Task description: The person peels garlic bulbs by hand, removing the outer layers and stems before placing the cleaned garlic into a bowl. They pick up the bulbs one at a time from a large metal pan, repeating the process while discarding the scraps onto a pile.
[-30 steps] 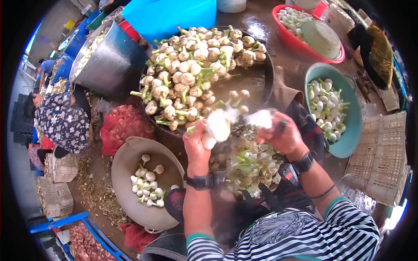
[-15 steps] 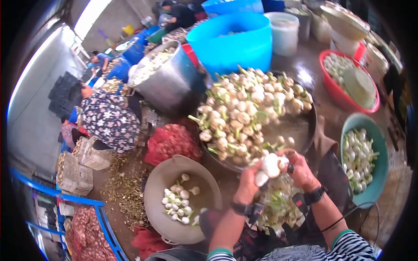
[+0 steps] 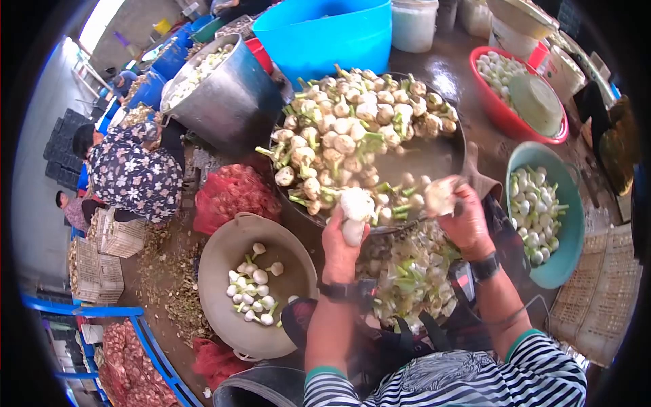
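Note:
My left hand (image 3: 341,247) is closed around a white garlic bulb (image 3: 357,203), with a second smooth white bulb (image 3: 352,233) below it against the fingers. Off to the right, my right hand (image 3: 469,220) pinches a pale brown, blurred piece that looks like garlic peel (image 3: 441,197). Both hands are above the near edge of a wide dark pan (image 3: 434,166), where many unpeeled garlic bulbs (image 3: 339,136) with green stems are heaped. Beneath and between my forearms lies a pile of stripped leaves and skins (image 3: 413,278).
At left stands a beige basin (image 3: 217,298) with peeled bulbs. A green basin (image 3: 563,224) and a red basin (image 3: 549,136) hold more at right. Beyond are a blue tub (image 3: 325,41), a metal pot (image 3: 227,102) and a red mesh sack (image 3: 234,197). A person in a floral top (image 3: 132,173) bends at left.
My hands were together on the bulbs and are now apart, the left moved left with the bulbs, the right holding the peel. The view has shifted, moving the surroundings left and up.

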The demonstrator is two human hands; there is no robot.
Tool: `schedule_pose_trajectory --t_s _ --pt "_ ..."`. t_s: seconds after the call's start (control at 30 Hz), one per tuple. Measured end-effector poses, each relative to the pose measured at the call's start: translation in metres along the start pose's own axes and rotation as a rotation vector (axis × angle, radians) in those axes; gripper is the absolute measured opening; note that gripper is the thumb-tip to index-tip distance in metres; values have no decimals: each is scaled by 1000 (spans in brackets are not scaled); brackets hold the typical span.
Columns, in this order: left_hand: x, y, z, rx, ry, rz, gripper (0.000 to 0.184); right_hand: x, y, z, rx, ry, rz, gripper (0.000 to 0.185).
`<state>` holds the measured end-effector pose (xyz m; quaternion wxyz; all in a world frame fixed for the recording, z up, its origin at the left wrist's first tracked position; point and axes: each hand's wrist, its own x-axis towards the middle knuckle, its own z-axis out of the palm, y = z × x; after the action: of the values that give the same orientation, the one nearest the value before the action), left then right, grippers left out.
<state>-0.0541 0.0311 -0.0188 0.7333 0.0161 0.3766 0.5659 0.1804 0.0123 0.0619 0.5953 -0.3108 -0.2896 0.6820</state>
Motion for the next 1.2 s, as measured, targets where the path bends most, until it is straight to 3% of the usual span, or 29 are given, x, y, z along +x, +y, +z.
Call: schedule_pose_trajectory --t_s 0.03,0.1,0.17,0.23,0.27,0.37,0.43,0.47,0.57,0.7,0.77,0.9,1.0,1.07,1.17,1.2 --pt "-4 1 5 -39 -81 -34 31 1 15 -22 -130 7 160 18" --pt "-11 -1 16 -74 -96 -82 32 -18 49 -39 -1534 -424 176 37" --pt "-10 -2 22 -121 -166 -126 32 -29 73 -52 -1561 -328 38 37" --pt "-12 -5 21 -100 -101 -157 32 -17 61 -28 -998 -89 -46 42" --pt "-11 -6 21 -92 -98 -164 32 -11 44 -5 -963 -65 -108 49" --pt "-9 -18 24 1 3 -94 29 5 43 15 -1334 -171 -636 49" --pt "-17 -27 33 106 141 17 28 7 52 17 -1445 -129 -633 47" --pt "-22 -30 39 175 230 153 26 8 57 17 -1497 -111 -628 46" --pt "-18 -38 32 337 160 561 23 5 60 19 -1507 -121 -475 46" --pt "-21 -36 37 470 136 621 19 5 59 16 -1596 -115 -411 52" --pt "-17 -39 34 495 142 603 19 5 64 16 -1643 -48 -501 49" --pt "-17 -38 33 571 129 615 17 10 60 19 -1712 -28 -400 33" --pt "-18 -34 34 566 136 518 19 18 56 13 -1733 -17 -393 19" --pt "-15 -28 30 406 94 368 23 24 58 -1 -1686 22 -374 15" --pt "-18 -18 25 159 -140 109 35 38 49 -38 -765 359 232 15" --pt "-14 -16 19 65 -242 48 36 39 60 -66 -968 260 286 18"
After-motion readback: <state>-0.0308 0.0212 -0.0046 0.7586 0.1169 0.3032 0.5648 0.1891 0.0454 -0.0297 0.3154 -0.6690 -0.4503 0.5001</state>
